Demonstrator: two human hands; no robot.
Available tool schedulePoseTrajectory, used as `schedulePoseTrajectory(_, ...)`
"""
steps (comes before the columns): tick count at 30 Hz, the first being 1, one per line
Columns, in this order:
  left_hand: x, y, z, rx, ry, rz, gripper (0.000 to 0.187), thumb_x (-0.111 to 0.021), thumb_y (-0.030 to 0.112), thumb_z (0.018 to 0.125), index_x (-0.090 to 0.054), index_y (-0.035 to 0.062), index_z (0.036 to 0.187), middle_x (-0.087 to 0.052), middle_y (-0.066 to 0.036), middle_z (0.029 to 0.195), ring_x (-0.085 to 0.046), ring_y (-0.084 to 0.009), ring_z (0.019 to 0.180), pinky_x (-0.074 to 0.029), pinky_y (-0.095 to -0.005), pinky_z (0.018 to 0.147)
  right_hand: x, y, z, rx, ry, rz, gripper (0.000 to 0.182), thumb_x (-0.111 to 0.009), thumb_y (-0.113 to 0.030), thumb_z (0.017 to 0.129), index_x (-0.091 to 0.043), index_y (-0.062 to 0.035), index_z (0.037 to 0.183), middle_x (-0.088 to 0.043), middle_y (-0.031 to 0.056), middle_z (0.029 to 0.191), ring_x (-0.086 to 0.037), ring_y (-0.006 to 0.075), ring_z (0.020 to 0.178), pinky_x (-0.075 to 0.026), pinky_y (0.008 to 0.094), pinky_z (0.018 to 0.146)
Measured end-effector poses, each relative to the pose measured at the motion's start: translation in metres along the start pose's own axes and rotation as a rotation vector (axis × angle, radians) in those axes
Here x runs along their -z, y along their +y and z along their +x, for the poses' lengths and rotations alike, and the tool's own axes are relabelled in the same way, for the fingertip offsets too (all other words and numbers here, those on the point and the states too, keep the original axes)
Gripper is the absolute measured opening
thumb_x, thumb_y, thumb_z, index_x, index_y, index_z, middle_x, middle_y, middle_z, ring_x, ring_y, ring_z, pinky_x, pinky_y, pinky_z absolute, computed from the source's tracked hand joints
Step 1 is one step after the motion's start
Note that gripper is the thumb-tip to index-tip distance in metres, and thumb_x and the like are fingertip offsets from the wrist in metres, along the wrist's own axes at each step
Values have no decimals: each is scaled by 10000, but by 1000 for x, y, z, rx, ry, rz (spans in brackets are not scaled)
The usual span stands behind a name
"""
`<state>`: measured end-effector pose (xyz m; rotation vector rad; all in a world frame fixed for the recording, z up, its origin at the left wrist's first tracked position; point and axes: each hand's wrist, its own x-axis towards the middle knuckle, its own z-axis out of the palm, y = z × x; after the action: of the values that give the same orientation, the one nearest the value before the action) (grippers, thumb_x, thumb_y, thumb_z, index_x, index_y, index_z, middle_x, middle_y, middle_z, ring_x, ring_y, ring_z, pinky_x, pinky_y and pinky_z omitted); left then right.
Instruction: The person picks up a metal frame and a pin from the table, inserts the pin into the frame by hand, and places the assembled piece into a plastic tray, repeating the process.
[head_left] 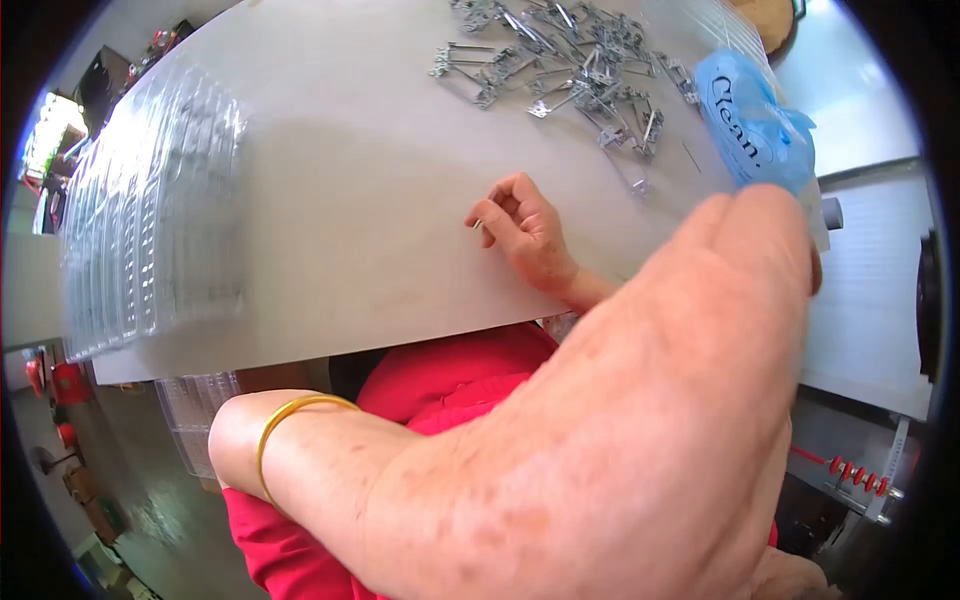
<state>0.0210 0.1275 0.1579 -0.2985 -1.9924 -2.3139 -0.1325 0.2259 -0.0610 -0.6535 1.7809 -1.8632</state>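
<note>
Very close to the camera, my left hand (640, 380) reaches across from the lower left with its back towards me. A gold bangle (272, 440) circles that arm. Its fingertips are hidden, so I cannot see whether it holds anything. Beyond it, over the white table (340, 230), my right hand (530, 235) is closed in a pinch. A small, shiny metal piece (478, 226) shows at its thumb tip, too small to name. Up and to the right of this hand lies a heap of thin metal brackets (590, 70). A single thin metal pin (691, 156) lies near the heap.
Stacked clear plastic trays (160, 210) stand on the table's left side. A blue plastic bag (755, 125) marked "Clean." sits at the right edge. More clear trays (195, 415) are below the table, and a red coiled cord (855, 475) hangs at the lower right.
</note>
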Motion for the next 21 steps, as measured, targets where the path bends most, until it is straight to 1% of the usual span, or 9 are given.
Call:
schedulePoseTrajectory(6,33,-1,21,-114,-49,103,413,-658,102,921,-567,-68,1286,-669,-196,1178,-637,-313,1069,-506,-373,940,0,-2,0,-71,4,125,142,-629,-63,987,-511,-56,1065,-674,59,904,-571,52,722,-494,227,668)
schedulePoseTrajectory(9,48,-6,51,-217,-90,142,434,-701,145,909,-587,-67,1270,-689,-207,1139,-664,-335,1007,-537,-374,888,8,-2,-3,7,-19,3,163,-637,-125,979,-508,-54,1048,-651,68,888,-602,127,757,-500,304,697)
schedulePoseTrajectory(10,23,-28,127,-248,-97,152,442,-715,159,904,-593,-66,1264,-695,-211,1126,-673,-342,986,-547,-374,871,8,-1,-6,25,-31,-37,175,-639,-145,976,-506,-54,1042,-643,72,883,-612,152,769,-502,329,707)
schedulePoseTrajectory(12,16,-38,166,-300,-101,179,459,-744,188,896,-606,-66,1254,-709,-218,1100,-691,-357,945,-568,-375,837,2,-1,-12,58,-67,-107,203,-645,-186,970,-504,-53,1031,-627,78,872,-632,201,792,-506,380,726)
schedulePoseTrajectory(15,48,-13,112,-410,-142,195,487,-786,230,884,-626,-64,1238,-729,-229,1061,-718,-378,883,-599,-376,785,-6,-21,-15,-78,9,-140,178,-655,-128,975,-500,-56,1026,-591,62,719,-571,176,627,-476,333,604)
schedulePoseTrajectory(16,52,-18,114,-444,-160,196,497,-801,244,880,-632,-64,1232,-735,-233,1048,-727,-386,862,-610,-376,768,-1,1,-11,-73,-77,43,183,-656,-136,976,-498,-55,1021,-608,75,750,-578,160,652,-477,329,608)
schedulePoseTrajectory(17,46,-18,112,-445,-185,190,497,-801,244,880,-632,-64,1232,-735,-233,1048,-727,-386,862,-610,-376,768,2,-3,-9,-53,-75,16,183,-655,-136,977,-499,-55,1025,-611,78,761,-584,165,662,-483,332,614)
schedulePoseTrajectory(20,18,-15,76,-298,268,496,539,-489,-174,762,-497,-65,1290,-611,-171,1255,-631,-262,1124,-499,-380,994,1,-5,-11,-3,-51,-9,180,-655,-134,978,-502,-56,1033,-616,84,781,-591,174,679,-493,334,627)
schedulePoseTrajectory(21,28,-26,75,-230,283,655,513,-517,-170,775,-507,-59,1276,-610,-181,1236,-639,-255,1098,-505,-365,980,0,-4,-11,25,-35,-47,178,-655,-131,978,-505,-58,1038,-618,86,791,-592,178,686,-498,334,634)
